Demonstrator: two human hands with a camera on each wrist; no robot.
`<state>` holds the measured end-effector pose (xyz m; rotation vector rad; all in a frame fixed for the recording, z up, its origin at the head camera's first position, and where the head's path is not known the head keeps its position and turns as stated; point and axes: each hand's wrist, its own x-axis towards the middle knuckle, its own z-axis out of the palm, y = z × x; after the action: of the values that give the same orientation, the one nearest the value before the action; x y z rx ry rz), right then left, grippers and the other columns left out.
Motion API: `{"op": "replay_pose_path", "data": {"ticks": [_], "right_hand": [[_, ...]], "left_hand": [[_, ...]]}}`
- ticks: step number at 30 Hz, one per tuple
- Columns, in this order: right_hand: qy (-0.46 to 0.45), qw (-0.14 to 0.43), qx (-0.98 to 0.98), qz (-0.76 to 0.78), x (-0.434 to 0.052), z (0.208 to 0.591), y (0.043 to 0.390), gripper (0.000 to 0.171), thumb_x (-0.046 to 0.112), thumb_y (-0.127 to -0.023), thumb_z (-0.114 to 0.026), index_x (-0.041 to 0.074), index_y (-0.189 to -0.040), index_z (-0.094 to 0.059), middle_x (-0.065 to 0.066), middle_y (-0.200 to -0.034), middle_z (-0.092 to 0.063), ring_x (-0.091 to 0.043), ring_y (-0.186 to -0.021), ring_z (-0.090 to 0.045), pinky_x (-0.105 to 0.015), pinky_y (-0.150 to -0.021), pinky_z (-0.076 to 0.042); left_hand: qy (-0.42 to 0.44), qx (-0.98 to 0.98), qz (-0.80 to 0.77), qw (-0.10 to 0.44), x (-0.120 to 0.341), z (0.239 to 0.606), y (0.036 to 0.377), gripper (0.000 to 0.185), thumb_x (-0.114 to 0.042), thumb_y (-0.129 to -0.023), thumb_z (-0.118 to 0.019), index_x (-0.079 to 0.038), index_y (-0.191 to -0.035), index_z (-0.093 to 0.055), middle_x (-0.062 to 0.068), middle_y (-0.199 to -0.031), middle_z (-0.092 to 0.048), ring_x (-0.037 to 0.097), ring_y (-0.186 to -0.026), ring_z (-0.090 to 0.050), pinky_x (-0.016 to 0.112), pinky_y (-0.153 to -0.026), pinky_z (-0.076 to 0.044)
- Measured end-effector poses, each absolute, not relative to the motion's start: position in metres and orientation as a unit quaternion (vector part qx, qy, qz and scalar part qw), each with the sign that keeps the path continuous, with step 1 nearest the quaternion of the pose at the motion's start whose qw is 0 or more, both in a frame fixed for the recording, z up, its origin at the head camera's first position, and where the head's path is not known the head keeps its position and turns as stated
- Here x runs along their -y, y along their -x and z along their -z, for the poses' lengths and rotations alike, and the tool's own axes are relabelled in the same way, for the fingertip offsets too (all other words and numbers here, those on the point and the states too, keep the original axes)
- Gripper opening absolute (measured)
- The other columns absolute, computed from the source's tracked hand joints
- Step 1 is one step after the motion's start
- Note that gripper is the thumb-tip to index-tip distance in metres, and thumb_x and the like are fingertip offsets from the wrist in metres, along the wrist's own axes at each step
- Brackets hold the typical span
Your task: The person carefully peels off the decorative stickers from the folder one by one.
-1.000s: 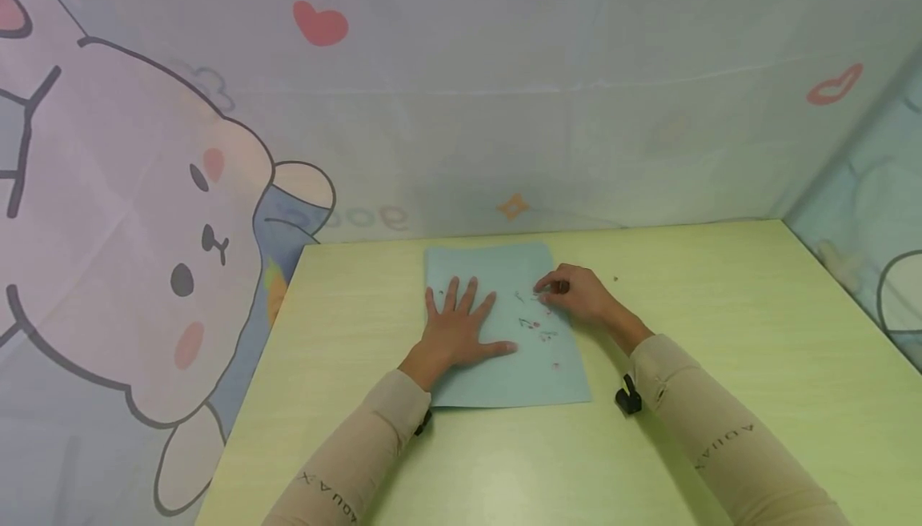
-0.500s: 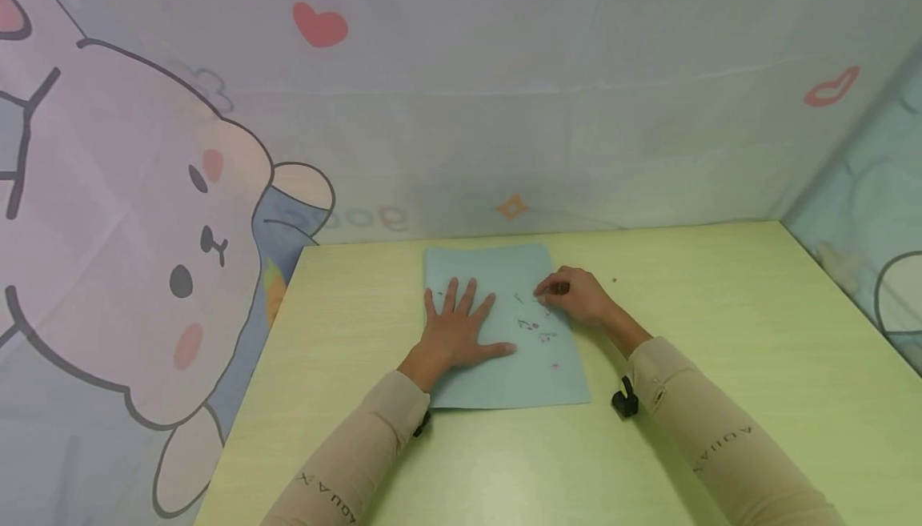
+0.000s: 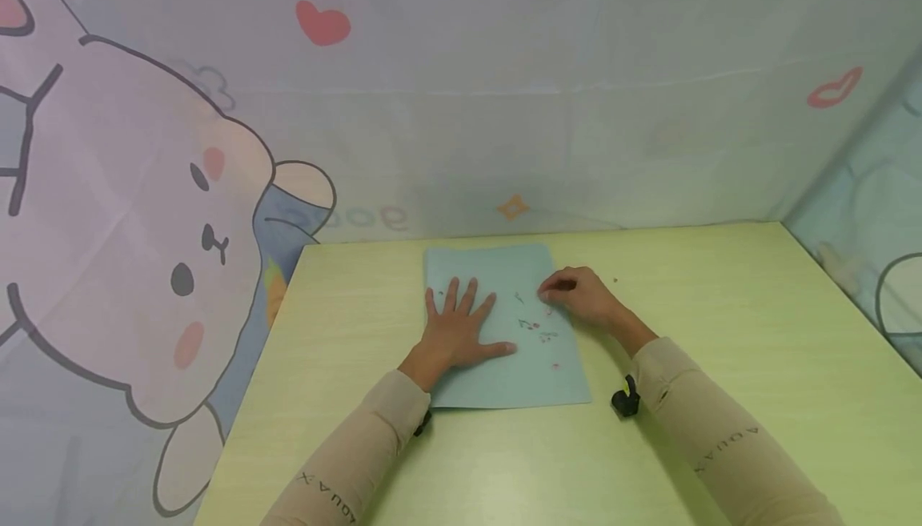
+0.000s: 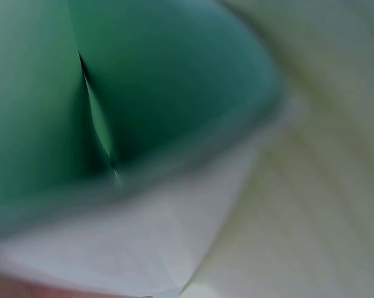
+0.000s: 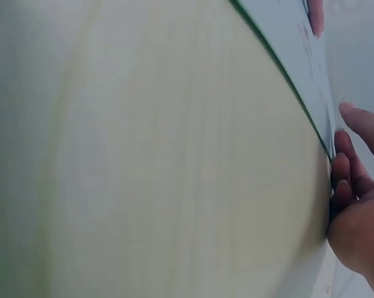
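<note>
A pale blue-green paper sheet (image 3: 504, 366) lies flat on the light green table (image 3: 720, 334). Small red and dark marks (image 3: 535, 323) dot its right half. My left hand (image 3: 461, 326) presses flat on the sheet, fingers spread and straight. My right hand (image 3: 556, 292) sits at the sheet's right edge with its fingers curled. In the right wrist view the fingertips (image 5: 341, 180) meet the sheet's edge (image 5: 286, 68) and seem to pinch it. The left wrist view shows only the blurred green sheet (image 4: 174, 81) from close up.
A cartoon-printed cloth wall (image 3: 504, 110) rises behind the table and along both sides. A tiny dark speck (image 3: 615, 279) lies on the table right of my right hand. Bare tabletop (image 3: 756, 398) stretches to the right and toward me.
My right hand has shifted very slightly to the right along the sheet's edge. The left hand and the sheet have stayed put.
</note>
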<state>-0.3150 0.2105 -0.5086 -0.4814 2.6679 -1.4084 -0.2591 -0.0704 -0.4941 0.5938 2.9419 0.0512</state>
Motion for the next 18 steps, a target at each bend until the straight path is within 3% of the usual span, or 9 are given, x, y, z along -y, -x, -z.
{"op": "replay_pose_path", "data": {"ticks": [8,18], "right_hand": [[0.139,0.059,-0.851,0.503,-0.227,0.510,0.312,0.023,0.025,-0.102,-0.075,0.007,-0.116,-0.081,-0.008,-0.116,-0.075,-0.022,-0.107,-0.066,-0.031,-0.090,-0.051],[0.113,0.068,-0.849,0.512,-0.263,0.498,0.304,0.029,0.024,-0.106,-0.069,0.003,-0.125,-0.076,-0.015,-0.117,-0.074,-0.026,-0.102,-0.066,-0.033,-0.079,-0.055]], "left_hand": [[-0.200,-0.977,-0.022,0.074,0.068,0.497,0.257,0.104,-0.091,-0.089,-0.047,-0.031,-0.171,-0.024,0.009,-0.178,-0.007,0.040,-0.163,0.003,0.074,-0.121,0.001],[-0.199,-0.977,-0.021,0.069,0.070,0.490,0.256,0.103,-0.088,-0.090,-0.050,-0.029,-0.171,-0.026,0.010,-0.178,-0.009,0.041,-0.163,0.000,0.075,-0.121,-0.002]]}}
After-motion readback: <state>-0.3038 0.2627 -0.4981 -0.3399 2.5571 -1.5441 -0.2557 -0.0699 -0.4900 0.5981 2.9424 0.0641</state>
